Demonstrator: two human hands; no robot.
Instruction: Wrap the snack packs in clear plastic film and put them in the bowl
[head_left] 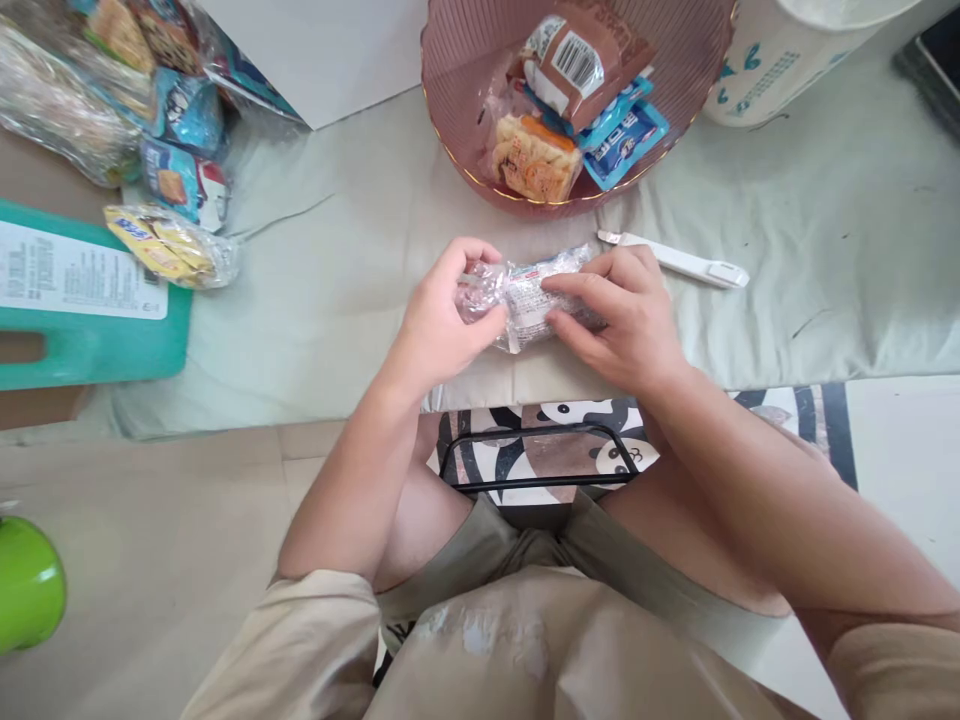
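Observation:
A clear plastic-wrapped snack packet (531,306) with small printed text lies on the cloth-covered table between my hands. My left hand (450,315) curls round its left end, thumb and fingers closed on the crinkled wrapper. Over its right part, my right hand (622,310) presses with thumb and fingers. What exactly is inside the wrapper cannot be made out. Just beyond my right hand rests a white utility knife (679,260). Behind the packet stands a pink ribbed bowl (469,150) with a gold rim, holding several packaged snacks, among them a brown packet (577,60) and a blue packet (626,140).
At the left are a green plastic container (90,335), several snack packets and a yellow packet (172,245) on top. A white tub (795,60) stands at the back right. On the floor at left is a bright green round object (26,585).

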